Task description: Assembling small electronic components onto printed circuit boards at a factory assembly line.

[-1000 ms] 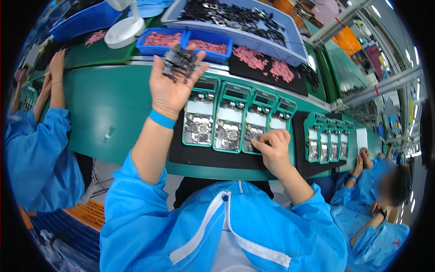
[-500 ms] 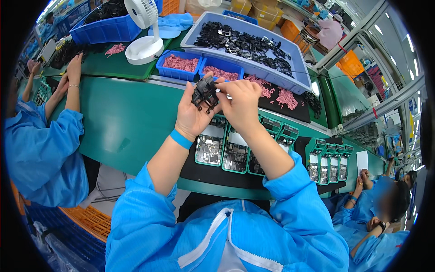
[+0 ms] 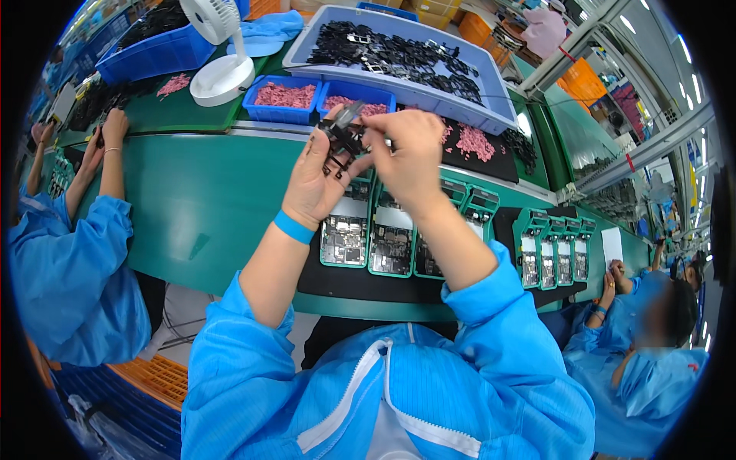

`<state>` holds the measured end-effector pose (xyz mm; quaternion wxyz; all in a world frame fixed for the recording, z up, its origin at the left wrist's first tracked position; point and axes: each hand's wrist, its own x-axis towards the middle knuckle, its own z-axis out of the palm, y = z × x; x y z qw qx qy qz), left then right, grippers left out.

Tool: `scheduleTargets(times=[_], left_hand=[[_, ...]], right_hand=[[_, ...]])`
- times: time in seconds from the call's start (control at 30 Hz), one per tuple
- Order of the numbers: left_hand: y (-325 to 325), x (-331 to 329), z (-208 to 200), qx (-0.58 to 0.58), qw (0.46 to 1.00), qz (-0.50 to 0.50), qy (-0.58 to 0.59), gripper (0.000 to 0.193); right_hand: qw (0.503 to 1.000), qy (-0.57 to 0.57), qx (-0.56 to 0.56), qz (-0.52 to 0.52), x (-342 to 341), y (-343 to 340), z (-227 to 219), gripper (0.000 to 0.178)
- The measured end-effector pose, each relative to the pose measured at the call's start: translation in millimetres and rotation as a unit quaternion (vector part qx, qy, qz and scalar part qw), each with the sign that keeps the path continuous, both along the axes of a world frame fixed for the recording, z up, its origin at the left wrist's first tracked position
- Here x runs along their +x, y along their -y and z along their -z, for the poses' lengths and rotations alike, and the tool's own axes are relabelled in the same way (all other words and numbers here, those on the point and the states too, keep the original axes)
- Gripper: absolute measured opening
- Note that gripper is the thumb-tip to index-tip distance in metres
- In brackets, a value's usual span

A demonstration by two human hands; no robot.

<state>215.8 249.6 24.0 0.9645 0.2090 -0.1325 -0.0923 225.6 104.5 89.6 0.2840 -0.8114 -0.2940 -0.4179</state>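
Note:
Above the far side of the bench, my left hand is closed round a black plastic part with thin prongs and openings. It is tilted and partly covered by my fingers, and it may be more than one piece. My right hand pinches at the right side of the same part, so its fingertips are partly hidden. Below my hands, green trays carrying circuit boards stand side by side on a black mat. My right forearm passes over some of them.
Beyond my hands are two blue bins of small pink pieces, loose pink pieces and a large tub of black parts. A white fan stands back left. More green trays sit right. Co-workers flank me.
The black part has turned in my left hand and now shows more edge-on. My right hand stays pinched at its side. The whole view has shifted slightly.

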Motion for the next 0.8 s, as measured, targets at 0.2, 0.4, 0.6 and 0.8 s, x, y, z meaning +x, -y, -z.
scheduleTargets(times=[0.2,0.4,0.6,0.8], left_hand=[[-8,7,-13,0.007,1.0,-0.013,0.011,0.04],[-13,14,-5,0.001,1.0,-0.009,0.021,0.043],[-28,16,4,-0.026,0.999,-0.03,0.032,0.044],[-43,23,11,-0.015,0.996,-0.073,0.04,0.046]], right_hand=[[0.984,-0.104,-0.145,-0.021,-52,121,-22,0.012],[0.94,-0.218,-0.262,-0.016,-126,199,16,0.018],[0.937,-0.221,-0.269,-0.009,-145,201,34,0.018],[0.937,-0.217,-0.274,-0.008,-148,206,43,0.019]])
